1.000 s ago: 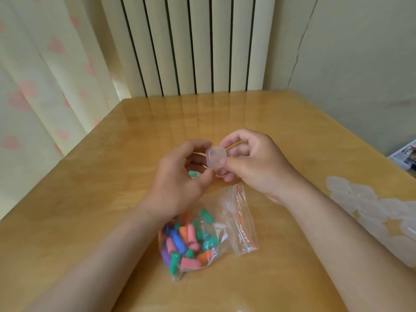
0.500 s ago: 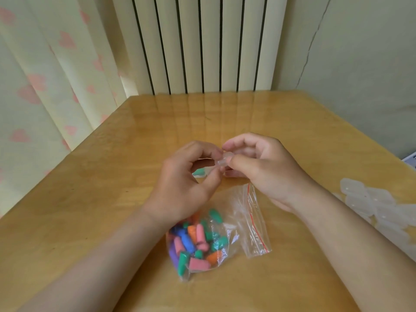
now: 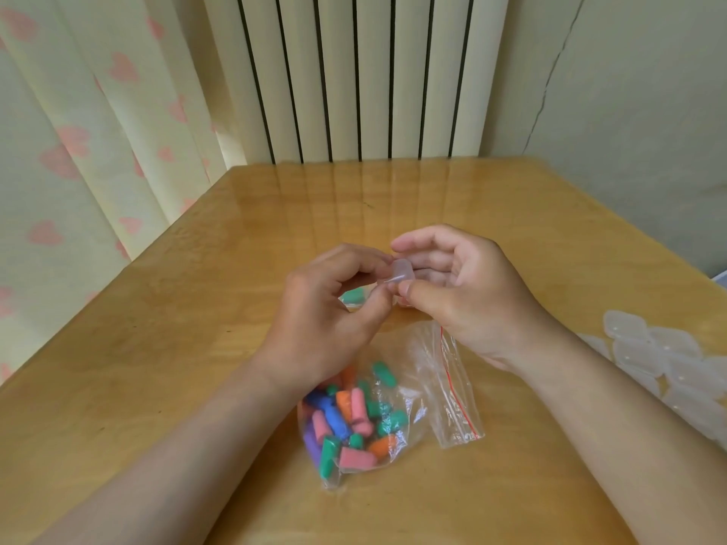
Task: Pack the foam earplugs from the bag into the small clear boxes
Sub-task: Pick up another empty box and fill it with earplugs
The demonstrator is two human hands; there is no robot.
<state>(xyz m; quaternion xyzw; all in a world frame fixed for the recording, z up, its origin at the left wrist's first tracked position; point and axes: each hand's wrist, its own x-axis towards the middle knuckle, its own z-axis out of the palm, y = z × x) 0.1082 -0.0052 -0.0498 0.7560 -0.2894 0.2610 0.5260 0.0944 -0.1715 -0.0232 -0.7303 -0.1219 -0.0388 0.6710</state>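
Clear box (image 3: pixel 398 274) pinched between left hand (image 3: pixel 326 312) and right hand (image 3: pixel 468 297), fingers curled on it (mid-table). Earplug bag (image 3: pixel 446 373) lies nearer the front edge.

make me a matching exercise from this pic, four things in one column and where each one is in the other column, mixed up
Things
1. small clear box
2. bag
3. pile of clear boxes
4. green earplug

Places
A. partly hidden behind the left hand
B. at the right edge of the table
C. pinched between the left hand and the right hand
D. lying on the table, nearest the camera

Pairs: 1-C, 2-D, 3-B, 4-A
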